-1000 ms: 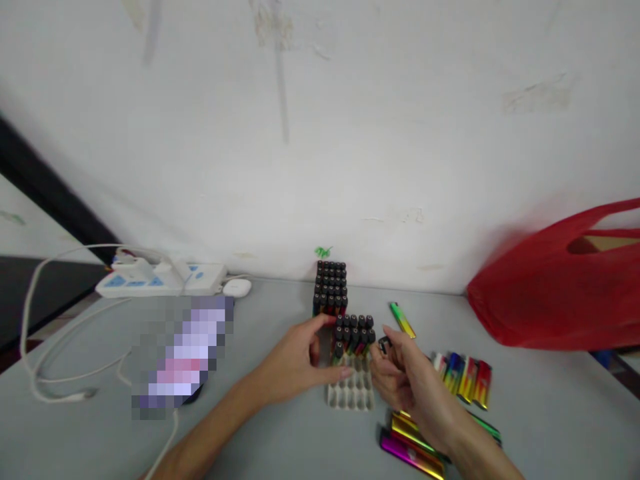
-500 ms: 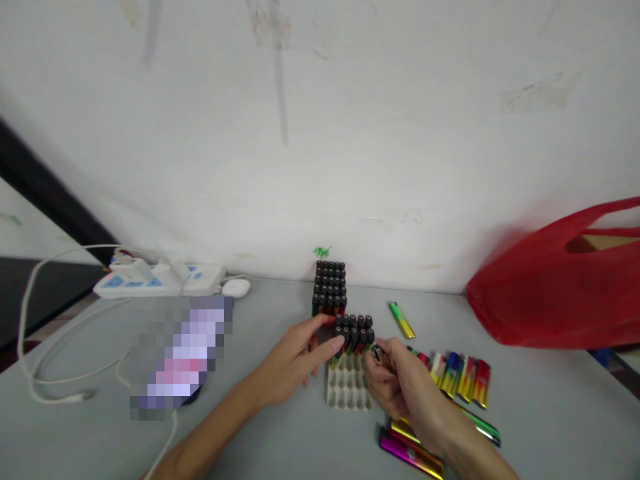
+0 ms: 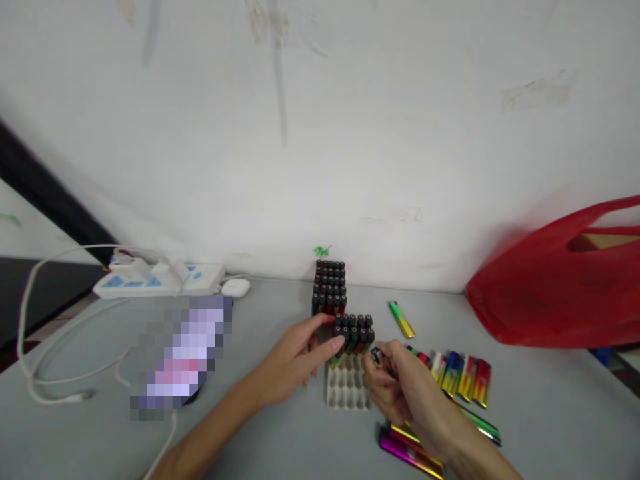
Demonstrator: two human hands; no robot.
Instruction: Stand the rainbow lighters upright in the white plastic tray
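No words, numbers or brand names can be read. The blue markings on the white power strip (image 3: 205,279), at the left of the frame, are too small to make out. The screen of the phone (image 3: 185,353), lower left, is pixelated. A pale mark on the purple lighter (image 3: 411,455), bottom right of centre, is illegible. The small green mark (image 3: 321,251) on the wall (image 3: 350,167), near the centre, forms no clear letter.

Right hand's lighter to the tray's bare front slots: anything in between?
Nothing visible. The right hand holds the lighter by the tray's right side, with the front slots uncovered beside it. The left hand is opposite, its thumb at the left end of the standing lighters.
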